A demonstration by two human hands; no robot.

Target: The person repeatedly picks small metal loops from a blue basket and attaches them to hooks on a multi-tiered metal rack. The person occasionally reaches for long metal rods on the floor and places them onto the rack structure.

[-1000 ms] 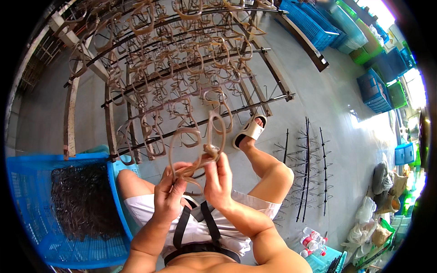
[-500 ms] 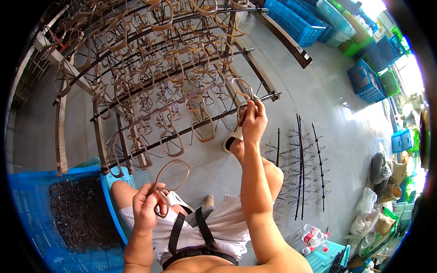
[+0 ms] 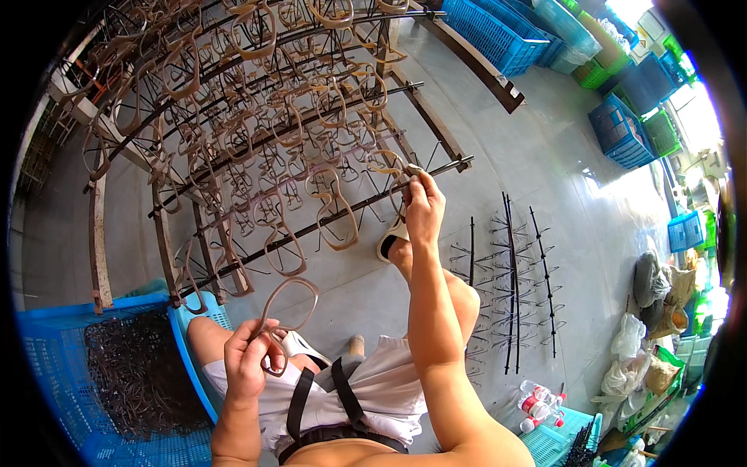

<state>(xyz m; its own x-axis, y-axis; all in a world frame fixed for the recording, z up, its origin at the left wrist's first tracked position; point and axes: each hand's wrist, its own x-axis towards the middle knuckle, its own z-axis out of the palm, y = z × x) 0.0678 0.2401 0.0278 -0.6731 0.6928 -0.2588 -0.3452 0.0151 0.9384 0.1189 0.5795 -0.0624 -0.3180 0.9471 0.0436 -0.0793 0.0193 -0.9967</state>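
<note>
My left hand point(image 3: 247, 362) is closed around one end of a brown eyeglass frame point(image 3: 316, 298), whose other rim loops up in front of my fingers. At the right end of a rack's lowest near rod point(image 3: 366, 204), my right hand point(image 3: 425, 208) pinches another brownish eyeglass frame point(image 3: 387, 152). That frame sits against the rod; my fingers cover part of it, so I cannot tell how it is attached. Along the rack's dark rods hang many similar eyeglass frames point(image 3: 354, 229), held by thin wire prongs.
A blue basket point(image 3: 93, 302) full of dark thin pieces point(image 3: 144, 373) stands at my left. On the floor to the right lie dark pronged rods point(image 3: 510, 280). Plastic bottles point(image 3: 538, 405) lie near a teal crate point(image 3: 564, 444). Blue crates point(image 3: 498, 35) and bags point(image 3: 626, 342) line the far right.
My right hand has shifted slightly left and down, bringing its eyeglass frame lower against the rod's end. My left hand keeps its frame, which has moved slightly left. The view has shifted a little.
</note>
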